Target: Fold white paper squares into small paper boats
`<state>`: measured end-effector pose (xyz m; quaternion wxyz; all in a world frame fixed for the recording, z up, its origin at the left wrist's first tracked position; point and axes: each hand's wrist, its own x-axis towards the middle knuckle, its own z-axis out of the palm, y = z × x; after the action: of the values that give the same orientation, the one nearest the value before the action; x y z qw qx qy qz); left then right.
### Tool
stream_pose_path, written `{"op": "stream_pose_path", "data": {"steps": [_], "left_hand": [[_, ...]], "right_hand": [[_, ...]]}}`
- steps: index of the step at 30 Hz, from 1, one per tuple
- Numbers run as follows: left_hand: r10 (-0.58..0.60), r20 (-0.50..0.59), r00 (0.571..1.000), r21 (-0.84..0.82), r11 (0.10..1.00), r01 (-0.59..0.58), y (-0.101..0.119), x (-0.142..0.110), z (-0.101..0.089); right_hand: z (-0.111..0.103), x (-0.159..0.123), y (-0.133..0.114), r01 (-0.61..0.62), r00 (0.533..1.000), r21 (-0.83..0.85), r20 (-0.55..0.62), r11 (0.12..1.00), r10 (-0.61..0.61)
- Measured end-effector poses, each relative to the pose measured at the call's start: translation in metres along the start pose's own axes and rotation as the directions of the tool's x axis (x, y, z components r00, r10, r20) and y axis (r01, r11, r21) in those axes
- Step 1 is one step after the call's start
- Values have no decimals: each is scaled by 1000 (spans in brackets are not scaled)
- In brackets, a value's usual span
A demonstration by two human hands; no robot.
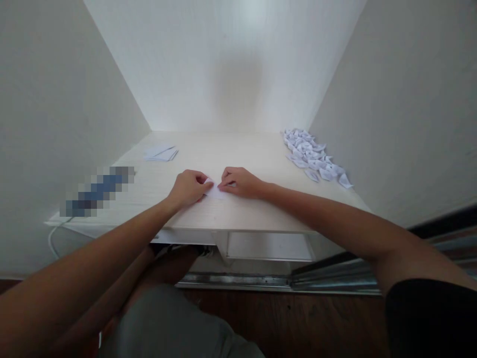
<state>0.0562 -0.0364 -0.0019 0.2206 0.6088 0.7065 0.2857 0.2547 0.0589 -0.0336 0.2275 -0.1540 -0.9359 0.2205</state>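
Observation:
A small piece of white paper (215,192) lies on the desk between my hands, partly covered by fingers. My left hand (191,187) is closed on its left side, thumb on top. My right hand (238,182) pinches at the right side of the paper, with thumb and forefinger close together. Beyond my left hand is a small stack of flat white paper sheets (161,153). A heap of folded white paper pieces (309,153) spreads along the desk's right edge.
The white desk (253,211) stands against a back wall, with walls at both sides. A blurred blue object (99,193) with a white cable (52,241) lies at the left edge. Below the front edge is an open shelf (268,245).

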Motion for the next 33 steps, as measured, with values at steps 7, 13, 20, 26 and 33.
{"op": "stream_pose_path", "data": {"steps": [7, 13, 20, 26, 33], "left_hand": [[71, -6, 997, 72, 995, -70, -1, -4, -2], [283, -55, 958, 164, 949, -271, -8, -15, 2], [389, -119, 913, 188, 912, -364, -18, -24, 2], [404, -108, 908, 160, 909, -386, -15, -35, -3], [493, -84, 866, 230, 855, -465, -17, -48, -6]], "right_hand": [[-7, -12, -8, 53, 998, 17, 31, 998, -53], [-16, -18, -20, 192, 980, -153, 89, 969, -181], [-22, -24, -30, 230, 972, -248, 111, 941, -208], [-22, -26, -39, 240, 967, -205, 139, 949, -215], [-15, -32, -50, 239, 967, -236, 145, 942, -209]]}}
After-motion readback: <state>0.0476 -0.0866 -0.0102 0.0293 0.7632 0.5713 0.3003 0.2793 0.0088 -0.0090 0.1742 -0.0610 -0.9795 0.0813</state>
